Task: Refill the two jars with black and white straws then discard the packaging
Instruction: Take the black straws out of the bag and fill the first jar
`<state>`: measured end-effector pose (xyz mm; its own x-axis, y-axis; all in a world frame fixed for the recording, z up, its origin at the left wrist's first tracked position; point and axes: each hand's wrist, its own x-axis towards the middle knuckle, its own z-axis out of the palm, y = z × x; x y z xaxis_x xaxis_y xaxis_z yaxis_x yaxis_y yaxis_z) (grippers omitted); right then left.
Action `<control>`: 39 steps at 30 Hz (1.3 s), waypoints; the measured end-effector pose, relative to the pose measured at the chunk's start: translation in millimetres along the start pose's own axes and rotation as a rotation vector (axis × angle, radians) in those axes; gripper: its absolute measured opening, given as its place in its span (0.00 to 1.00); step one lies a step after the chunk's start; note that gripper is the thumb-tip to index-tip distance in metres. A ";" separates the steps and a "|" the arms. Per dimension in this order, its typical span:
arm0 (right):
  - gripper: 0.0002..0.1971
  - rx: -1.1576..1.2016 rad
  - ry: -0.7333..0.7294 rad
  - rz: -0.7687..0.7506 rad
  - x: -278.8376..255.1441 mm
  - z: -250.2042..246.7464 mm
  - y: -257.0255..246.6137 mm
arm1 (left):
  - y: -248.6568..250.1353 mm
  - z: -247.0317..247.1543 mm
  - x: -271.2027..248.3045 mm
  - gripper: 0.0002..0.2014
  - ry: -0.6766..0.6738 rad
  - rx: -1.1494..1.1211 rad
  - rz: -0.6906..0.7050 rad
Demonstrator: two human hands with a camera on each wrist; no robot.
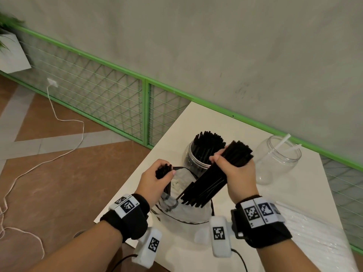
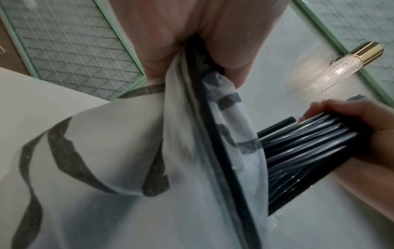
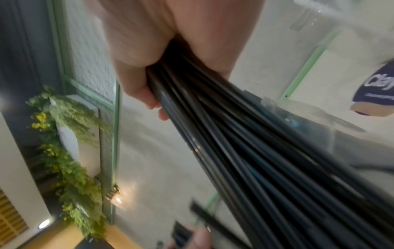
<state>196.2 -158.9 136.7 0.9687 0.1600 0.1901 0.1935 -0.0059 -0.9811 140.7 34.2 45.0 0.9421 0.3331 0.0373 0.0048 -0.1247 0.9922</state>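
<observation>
My right hand (image 1: 233, 169) grips a thick bundle of black straws (image 1: 220, 177) (image 3: 245, 143), tilted, its lower ends still inside the mouth of a clear plastic bag (image 1: 186, 211). My left hand (image 1: 157, 179) grips the black-edged rim of that bag (image 2: 132, 151) together with a small bunch of black straws (image 1: 164, 170). Just behind both hands stands a clear jar (image 1: 196, 160) packed with upright black straws. To its right stands a second clear jar (image 1: 279, 158) with two white straws leaning in it.
All of this sits on a white table (image 1: 206, 122) whose left edge runs close to my left wrist. A wrapped pack of white straws (image 1: 314, 232) lies at the table's near right. A green-framed mesh fence (image 1: 110, 99) lines the wall behind.
</observation>
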 end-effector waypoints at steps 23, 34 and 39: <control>0.08 0.071 0.193 -0.097 103.9 -22.7 -25.6 | 5.6 -0.1 2.9 0.04 -0.005 0.007 -0.038; 0.21 -0.185 0.096 0.068 93.4 -2.0 24.8 | 1.6 1.4 5.6 0.04 -0.011 -0.013 -0.038; 0.34 -0.146 0.035 0.069 87.3 -3.2 24.0 | -0.5 -0.4 6.2 0.05 -0.005 -0.009 -0.041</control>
<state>285.9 -148.2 129.9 0.9848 0.1195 0.1261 0.1444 -0.1593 -0.9766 146.4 36.7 44.8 0.9430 0.3327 -0.0038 0.0402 -0.1024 0.9939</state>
